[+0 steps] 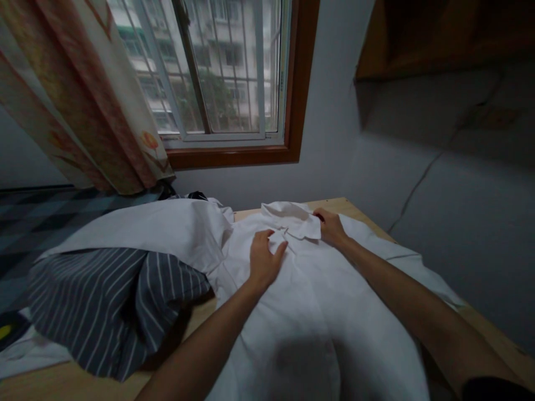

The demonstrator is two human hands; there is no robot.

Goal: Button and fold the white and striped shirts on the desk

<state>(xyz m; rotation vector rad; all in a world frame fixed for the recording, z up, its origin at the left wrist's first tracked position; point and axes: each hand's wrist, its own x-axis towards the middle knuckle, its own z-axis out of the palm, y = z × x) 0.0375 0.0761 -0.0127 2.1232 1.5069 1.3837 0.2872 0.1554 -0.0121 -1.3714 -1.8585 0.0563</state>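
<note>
A white collared shirt (pixel 317 317) lies spread on a wooden table (pixel 67 384), collar (pixel 292 218) towards the window. My left hand (pixel 264 259) lies flat on the shirt just below the collar, thumb spread from the fingers. My right hand (pixel 331 226) rests at the collar's right tip, its fingers curled on the fabric edge; whether they pinch it is unclear.
A grey striped garment (pixel 108 306) is heaped at the left, partly under a white sleeve (pixel 167 228). A window (pixel 217 72) with a patterned curtain (pixel 79 94) is behind. A grey wall (pixel 451 223) runs close along the table's right edge.
</note>
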